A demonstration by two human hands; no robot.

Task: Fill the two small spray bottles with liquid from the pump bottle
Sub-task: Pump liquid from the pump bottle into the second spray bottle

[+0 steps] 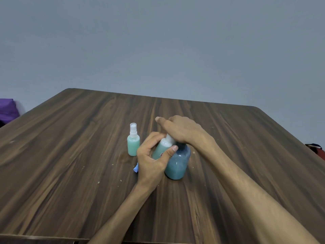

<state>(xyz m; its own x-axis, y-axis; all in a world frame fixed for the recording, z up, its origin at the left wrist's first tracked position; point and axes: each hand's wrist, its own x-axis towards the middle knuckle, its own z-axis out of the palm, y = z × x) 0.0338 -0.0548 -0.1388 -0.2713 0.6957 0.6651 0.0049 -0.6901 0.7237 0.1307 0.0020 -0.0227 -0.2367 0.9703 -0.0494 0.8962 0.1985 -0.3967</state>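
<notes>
Green liquid nearly fills the tilted spray bottle (161,148) gripped in my left hand (152,160); my right hand (182,130) clasps its cap over the pump bottle (177,162), mid-table; next, tighten it.

The desk (88,147) is dark brown with streaky wood grain. The standing spray bottle (133,146) holds mint-green liquid under a white cap; the pump bottle (177,164) looks blue-teal. The wall (158,41) is plain grey-blue.

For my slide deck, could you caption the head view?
Left hand grips a tilted small spray bottle beside the pump bottle; right hand at its top.
</notes>
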